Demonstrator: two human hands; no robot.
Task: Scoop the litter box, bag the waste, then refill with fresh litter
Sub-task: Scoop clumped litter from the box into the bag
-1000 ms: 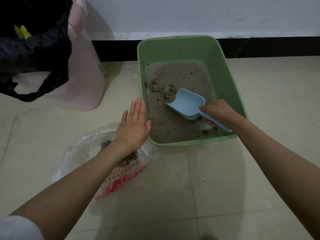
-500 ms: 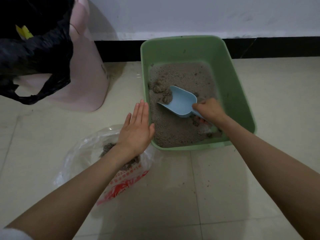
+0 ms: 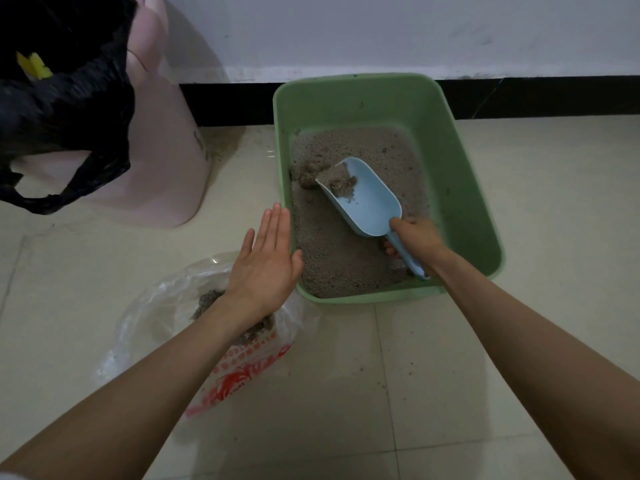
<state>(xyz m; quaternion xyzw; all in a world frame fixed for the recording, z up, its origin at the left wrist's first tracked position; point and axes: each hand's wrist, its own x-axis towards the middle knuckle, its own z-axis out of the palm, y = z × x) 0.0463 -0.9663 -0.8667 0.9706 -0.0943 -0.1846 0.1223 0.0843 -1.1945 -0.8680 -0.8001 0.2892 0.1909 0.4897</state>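
A green litter box (image 3: 457, 188) stands on the tiled floor against the wall, holding grey litter (image 3: 332, 251). My right hand (image 3: 415, 237) grips the handle of a light blue scoop (image 3: 367, 202), whose mouth sits in the litter with a small clump inside. My left hand (image 3: 266, 265) hovers flat with straight fingers beside the box's left wall, above a clear plastic bag (image 3: 166, 320) with red print that holds some scooped litter.
A pink bin (image 3: 166, 161) lined with a black bag (image 3: 69, 109) stands at the left near the wall. Bare floor tiles lie in front of and to the right of the box.
The scoop has pushed forward and left into the clumped litter and turned its hollow side up with a clump in it. My left hand stays beside the box.
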